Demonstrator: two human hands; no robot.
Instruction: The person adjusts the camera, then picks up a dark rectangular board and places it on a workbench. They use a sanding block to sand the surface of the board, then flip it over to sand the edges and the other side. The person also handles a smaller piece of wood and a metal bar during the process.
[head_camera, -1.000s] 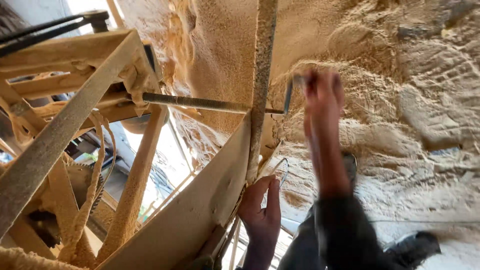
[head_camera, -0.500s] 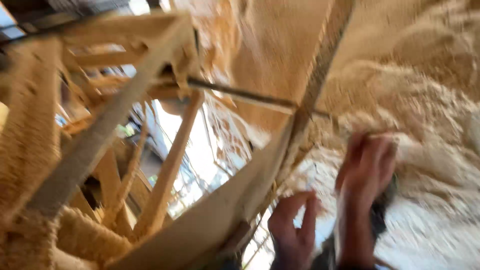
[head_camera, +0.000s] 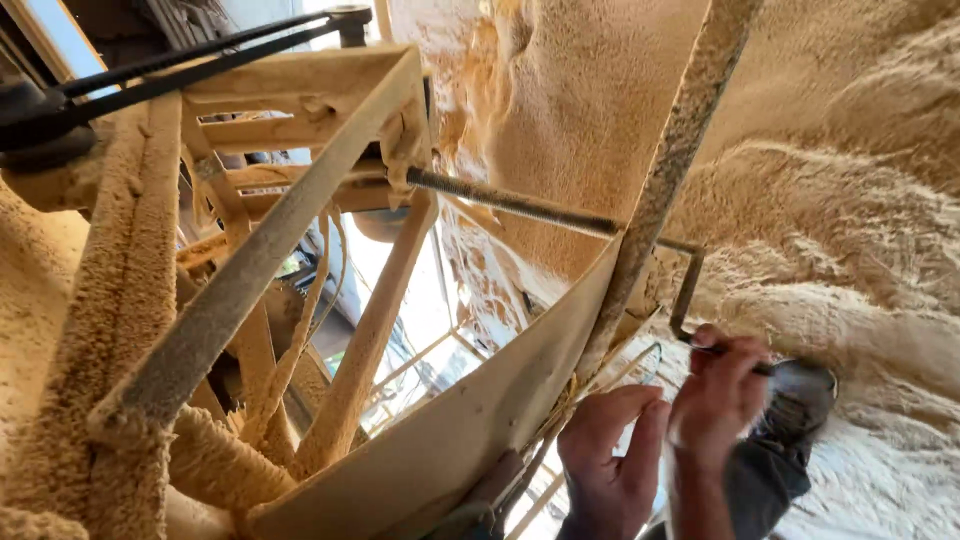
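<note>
My right hand (head_camera: 718, 398) is closed around the handle of a bent metal crank (head_camera: 687, 290). The crank continues as a long threaded rod (head_camera: 500, 203), which passes through a sawdust-coated upright post (head_camera: 668, 170) into a wooden machine frame (head_camera: 300, 95). My left hand (head_camera: 608, 462) is lower and to the left, with fingers extended and thumb apart. It rests against the edge of a slanted sawdust-covered panel (head_camera: 450, 430), beside a thin wire loop (head_camera: 648, 352). It grips nothing that I can see.
Deep sawdust (head_camera: 860, 230) piles over the whole right side. A black drive belt (head_camera: 190, 58) runs across the top left. Sawdust-caked beams (head_camera: 120, 300) and diagonal struts (head_camera: 365, 350) crowd the left. My dusty shoe (head_camera: 800, 392) and trouser leg sit under my right hand.
My right hand swung down with the crank handle, from high on the sawdust to low beside my left hand. The view shifted and blurred, and my left hand stayed at the panel edge.
</note>
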